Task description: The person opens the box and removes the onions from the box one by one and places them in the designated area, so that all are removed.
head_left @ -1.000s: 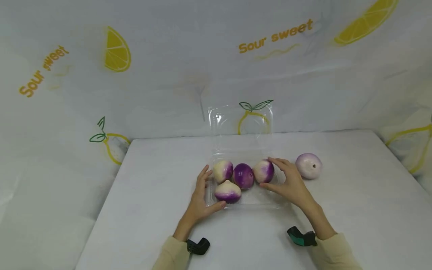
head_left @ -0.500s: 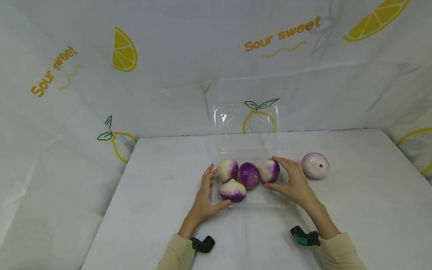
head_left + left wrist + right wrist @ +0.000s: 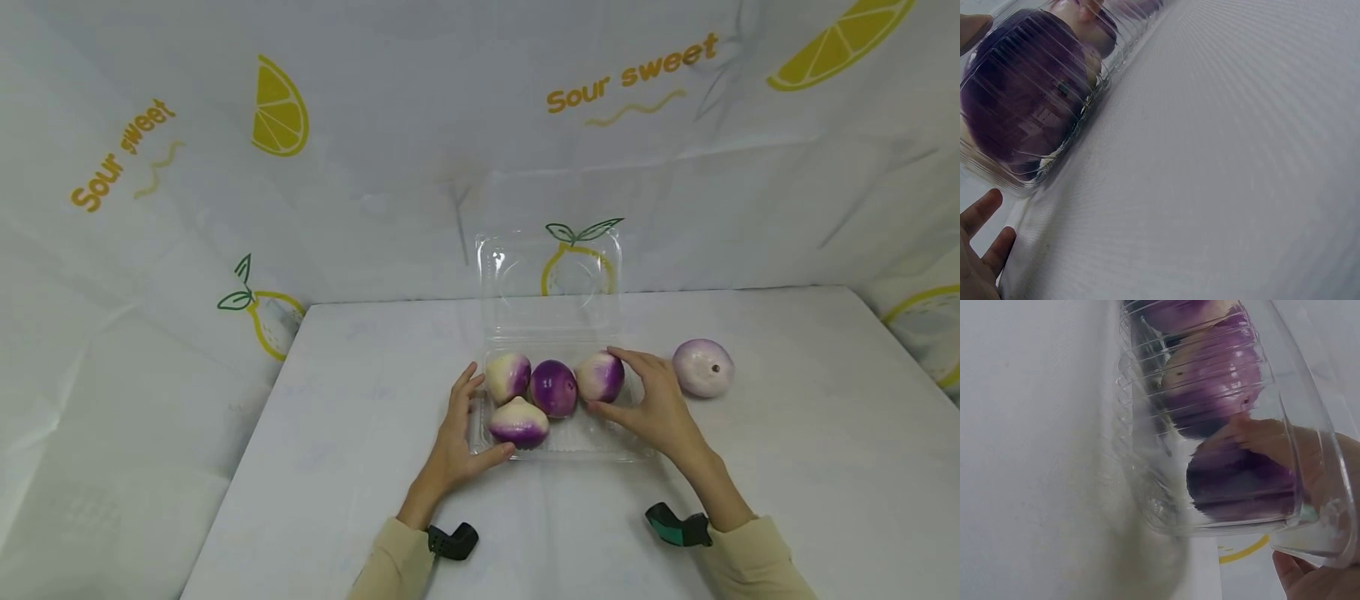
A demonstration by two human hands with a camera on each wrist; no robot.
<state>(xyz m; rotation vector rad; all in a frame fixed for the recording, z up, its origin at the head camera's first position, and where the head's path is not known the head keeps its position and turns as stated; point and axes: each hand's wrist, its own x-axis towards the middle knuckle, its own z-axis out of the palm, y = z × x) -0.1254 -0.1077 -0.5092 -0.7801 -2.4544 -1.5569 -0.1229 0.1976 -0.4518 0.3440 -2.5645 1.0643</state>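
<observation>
A clear plastic clamshell box [image 3: 592, 440] lies on the table in the head view, its lid [image 3: 517, 312] raised at the back. Several purple-and-white turnips sit inside, among them a dark purple one [image 3: 553, 390] in the middle and a front-left one [image 3: 519, 423]. My right hand [image 3: 660, 417] pinches the rightmost turnip [image 3: 598, 379] between thumb and fingers, inside the box. My left hand [image 3: 452, 450] spreads around the box's front-left corner, with its thumb near the front rim. In the left wrist view, two of its fingers [image 3: 999, 247] stand extended beside the box wall.
A paler turnip [image 3: 703, 368] lies on the white table [image 3: 360, 400] to the right of the box. A white cloth backdrop [image 3: 375, 200] with lemon prints hangs behind the table's far edge. Each wrist wears a dark camera, such as the right one [image 3: 678, 527].
The head view has shifted slightly, so everything appears a little further right than one second ago. Both hands keep the same places at the box, and the right still holds its turnip.
</observation>
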